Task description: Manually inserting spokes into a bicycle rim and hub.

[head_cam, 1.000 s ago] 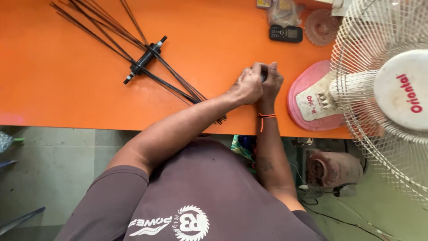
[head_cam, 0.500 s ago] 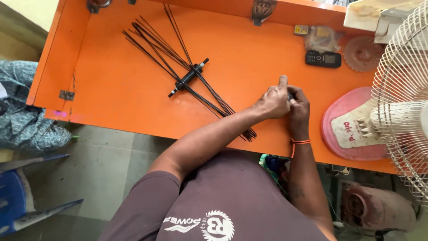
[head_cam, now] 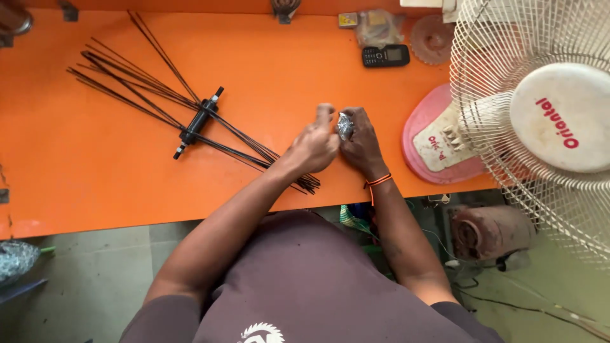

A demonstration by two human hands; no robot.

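Since half a second ago, both hands have lifted a small silvery crumpled piece [head_cam: 344, 125] into clearer sight between them, above the orange desk [head_cam: 95, 171]. Left hand [head_cam: 316, 145] and right hand [head_cam: 362, 141] fingers are clamped on it. Black rods [head_cam: 152, 95] with a black hub [head_cam: 196, 122] lie left; a fan [head_cam: 540, 121] stands right.

I see a small crumpled silvery wad [head_cam: 344, 125], shiny like foil, pinched between the fingers [head_cam: 326, 114] of both hands. It sits upright just above the orange table [head_cam: 95, 165], right of the middle, toward the near edge.
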